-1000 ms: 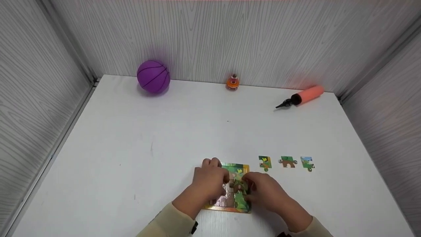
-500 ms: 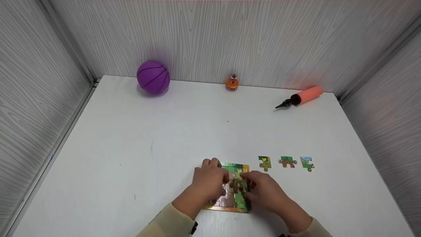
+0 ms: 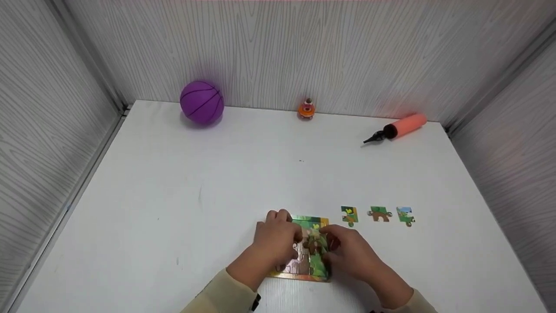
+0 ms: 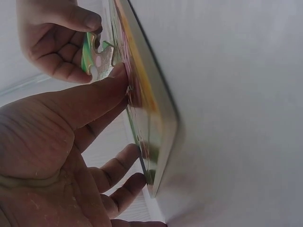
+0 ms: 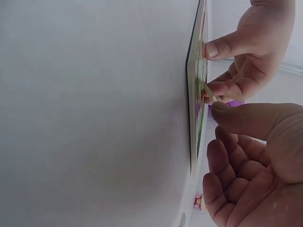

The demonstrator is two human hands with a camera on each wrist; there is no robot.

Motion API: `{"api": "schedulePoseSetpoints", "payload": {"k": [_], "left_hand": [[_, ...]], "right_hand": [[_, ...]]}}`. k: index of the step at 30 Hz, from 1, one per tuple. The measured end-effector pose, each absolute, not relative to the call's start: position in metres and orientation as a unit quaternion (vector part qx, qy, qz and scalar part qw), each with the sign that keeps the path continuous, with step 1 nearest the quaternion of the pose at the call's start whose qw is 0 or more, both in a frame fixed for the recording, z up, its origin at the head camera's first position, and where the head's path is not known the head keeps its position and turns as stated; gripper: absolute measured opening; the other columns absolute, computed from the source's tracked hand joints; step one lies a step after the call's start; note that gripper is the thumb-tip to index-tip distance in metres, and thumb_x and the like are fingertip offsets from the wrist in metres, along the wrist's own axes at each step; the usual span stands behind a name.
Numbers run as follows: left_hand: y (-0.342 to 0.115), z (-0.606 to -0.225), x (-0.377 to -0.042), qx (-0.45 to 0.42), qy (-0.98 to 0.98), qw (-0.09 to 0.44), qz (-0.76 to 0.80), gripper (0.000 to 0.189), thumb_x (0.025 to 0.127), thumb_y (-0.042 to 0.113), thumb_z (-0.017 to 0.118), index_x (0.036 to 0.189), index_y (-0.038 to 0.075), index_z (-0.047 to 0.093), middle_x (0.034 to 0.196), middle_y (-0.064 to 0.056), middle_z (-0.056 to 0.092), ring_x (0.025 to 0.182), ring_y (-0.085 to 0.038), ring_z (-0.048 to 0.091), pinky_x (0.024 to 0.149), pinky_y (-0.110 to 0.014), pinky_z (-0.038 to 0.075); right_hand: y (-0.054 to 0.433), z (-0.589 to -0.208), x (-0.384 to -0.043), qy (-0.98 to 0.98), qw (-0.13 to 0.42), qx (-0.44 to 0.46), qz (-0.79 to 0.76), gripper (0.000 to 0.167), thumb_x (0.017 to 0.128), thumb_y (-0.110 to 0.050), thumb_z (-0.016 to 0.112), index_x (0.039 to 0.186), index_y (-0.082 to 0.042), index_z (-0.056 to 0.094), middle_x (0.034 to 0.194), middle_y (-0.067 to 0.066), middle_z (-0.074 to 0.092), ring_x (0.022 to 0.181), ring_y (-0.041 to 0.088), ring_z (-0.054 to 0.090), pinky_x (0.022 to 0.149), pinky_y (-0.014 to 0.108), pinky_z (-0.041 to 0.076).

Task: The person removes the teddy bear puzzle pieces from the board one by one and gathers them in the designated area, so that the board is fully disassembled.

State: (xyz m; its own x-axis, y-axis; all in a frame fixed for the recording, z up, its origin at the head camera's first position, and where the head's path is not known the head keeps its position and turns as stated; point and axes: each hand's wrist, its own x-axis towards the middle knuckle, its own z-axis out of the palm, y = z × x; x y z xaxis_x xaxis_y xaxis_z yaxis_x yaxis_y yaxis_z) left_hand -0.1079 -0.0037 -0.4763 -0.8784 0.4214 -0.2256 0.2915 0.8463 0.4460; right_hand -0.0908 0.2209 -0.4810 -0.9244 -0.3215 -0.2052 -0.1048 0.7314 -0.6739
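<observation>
A small framed jigsaw puzzle (image 3: 299,276) lies at the near middle of the table, partly covered by both hands. My left hand (image 3: 274,240) rests over its left side, and in the left wrist view the fingertips (image 4: 128,153) touch the puzzle's surface. With thumb and fingers, my right hand (image 3: 351,251) pinches a green and brown puzzle piece (image 4: 97,59) over the right half. That piece stands tilted, one edge down at the puzzle, and shows as a thin edge in the right wrist view. Further right lie three loose pieces: one green-yellow (image 3: 349,215), one brown-green (image 3: 380,214), one blue-green (image 3: 405,215).
A purple ball (image 3: 202,102) sits at the back left of the white table (image 3: 243,174). A small orange toy (image 3: 306,109) stands at the back middle, and an orange hand pump (image 3: 406,126) with a black nozzle lies back right. Pale wood-grain panels enclose three sides.
My right hand and the pinched piece shift slightly over the puzzle, the piece's tilt changing a little. The left hand and the loose pieces stay where they were.
</observation>
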Motion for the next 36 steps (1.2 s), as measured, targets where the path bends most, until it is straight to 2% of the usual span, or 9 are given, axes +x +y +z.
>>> {"api": "schedulePoseSetpoints", "payload": {"k": [4,9,17,23,27,32,36], "left_hand": [[-0.004,-0.476,-0.106,0.186,0.948,0.16,0.204,0.022,0.086,0.029,0.091,0.104,0.029,0.077,0.12,-0.001,0.051,0.114,-0.025,0.042,0.089,-0.051,0.045],[-0.005,-0.476,-0.106,0.188,0.949,0.159,0.199,0.021,0.087,0.03,0.09,0.103,0.029,0.077,0.127,-0.003,0.052,0.12,-0.027,0.044,0.091,-0.054,0.047],[-0.006,-0.475,-0.106,0.187,0.949,0.161,0.195,0.024,0.087,0.031,0.09,0.108,0.03,0.077,0.128,-0.003,0.052,0.12,-0.027,0.044,0.093,-0.055,0.047],[-0.005,-0.478,-0.107,0.186,0.948,0.159,0.206,0.026,0.086,0.031,0.091,0.108,0.029,0.078,0.127,-0.003,0.052,0.119,-0.026,0.043,0.094,-0.054,0.047],[-0.005,-0.479,-0.108,0.187,0.947,0.156,0.208,0.025,0.085,0.031,0.091,0.107,0.029,0.077,0.127,-0.003,0.052,0.118,-0.027,0.044,0.093,-0.054,0.046],[-0.005,-0.478,-0.108,0.188,0.946,0.157,0.213,0.023,0.085,0.029,0.091,0.104,0.029,0.077,0.124,-0.003,0.052,0.116,-0.027,0.043,0.091,-0.053,0.045],[-0.004,-0.478,-0.108,0.185,0.945,0.161,0.215,0.023,0.085,0.028,0.091,0.104,0.029,0.077,0.124,-0.002,0.052,0.117,-0.027,0.043,0.092,-0.053,0.045]], "right_hand": [[0.238,-0.48,-0.094,0.904,0.147,-0.127,-0.381,0.046,0.086,0.004,0.081,0.129,-0.012,0.071,0.092,-0.004,0.064,0.083,0.019,0.059,0.07,0.031,0.051],[0.274,-0.469,-0.099,0.903,0.111,-0.121,-0.398,0.048,0.086,0.004,0.082,0.13,-0.011,0.072,0.091,0.0,0.062,0.08,0.019,0.055,0.068,0.028,0.048],[0.341,-0.445,-0.105,0.885,0.042,-0.099,-0.454,0.052,0.084,0.013,0.08,0.133,0.0,0.07,0.096,0.01,0.065,0.08,0.016,0.06,0.067,0.027,0.054],[0.381,-0.429,-0.104,0.891,0.003,-0.081,-0.447,0.052,0.088,0.011,0.079,0.138,0.003,0.066,0.099,0.009,0.063,0.082,0.013,0.06,0.066,0.024,0.054],[0.41,-0.427,-0.107,0.894,-0.018,-0.065,-0.443,0.053,0.092,0.01,0.076,0.142,0.0,0.065,0.1,0.004,0.063,0.083,0.011,0.059,0.068,0.02,0.052],[0.442,-0.435,-0.114,0.896,-0.008,-0.029,-0.442,0.055,0.096,0.004,0.074,0.148,-0.009,0.062,0.103,-0.002,0.064,0.087,0.008,0.06,0.071,0.02,0.052],[0.465,-0.444,-0.119,0.902,0.024,-0.005,-0.431,0.056,0.1,-0.004,0.073,0.153,-0.013,0.058,0.11,0.001,0.062,0.093,0.006,0.06,0.074,0.023,0.054]]}}
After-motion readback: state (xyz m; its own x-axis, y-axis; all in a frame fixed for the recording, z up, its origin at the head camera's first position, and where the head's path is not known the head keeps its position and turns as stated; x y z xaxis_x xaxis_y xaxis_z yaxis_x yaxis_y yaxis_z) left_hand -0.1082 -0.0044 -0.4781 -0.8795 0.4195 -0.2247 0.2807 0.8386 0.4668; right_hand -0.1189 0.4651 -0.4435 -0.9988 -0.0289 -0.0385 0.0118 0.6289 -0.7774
